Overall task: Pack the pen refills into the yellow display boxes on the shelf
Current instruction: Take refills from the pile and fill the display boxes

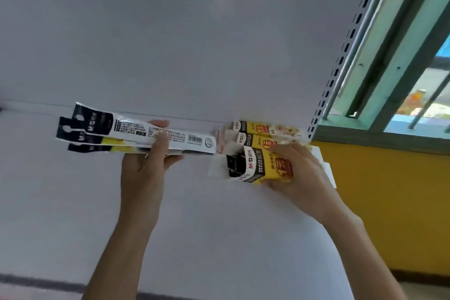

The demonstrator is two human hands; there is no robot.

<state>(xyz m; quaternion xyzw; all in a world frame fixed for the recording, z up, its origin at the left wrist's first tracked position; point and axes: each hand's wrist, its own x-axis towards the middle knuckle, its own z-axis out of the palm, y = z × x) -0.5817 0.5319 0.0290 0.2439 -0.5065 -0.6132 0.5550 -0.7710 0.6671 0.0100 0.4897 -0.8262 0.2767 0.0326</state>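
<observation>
**Head view**

1. Surroundings: A white shelf (219,226) fills the lower frame, closed at the rear by a white back panel (170,44). A perforated upright (341,61) bounds the panel on the right. Beyond it are a green window frame (379,80) and a yellow wall (389,202).
2. Left grip (151,161): the thumb lies on top and the fingers underneath, pinching a bundle of pen refill packs (126,133). The bundle is held level above the shelf, left of the boxes.
3. Right grip (302,173): the fingers curl round the front yellow display box (258,165) at the right end of the shelf. The box's open end faces left, just beside the bundle's tip, and its white end flaps (216,168) are folded outward.
4. Two rear yellow display boxes (265,130) lie behind it against the back panel, touching each other.
5. Packs: long and flat, with black headers with hang holes, a white printed back with a barcode, and yellow on the lower packs.
6. Limits: the right grip covers the right end of the front box. The box interior is dark and its contents cannot be told. The print is blurred. The number of packs cannot be counted.
</observation>
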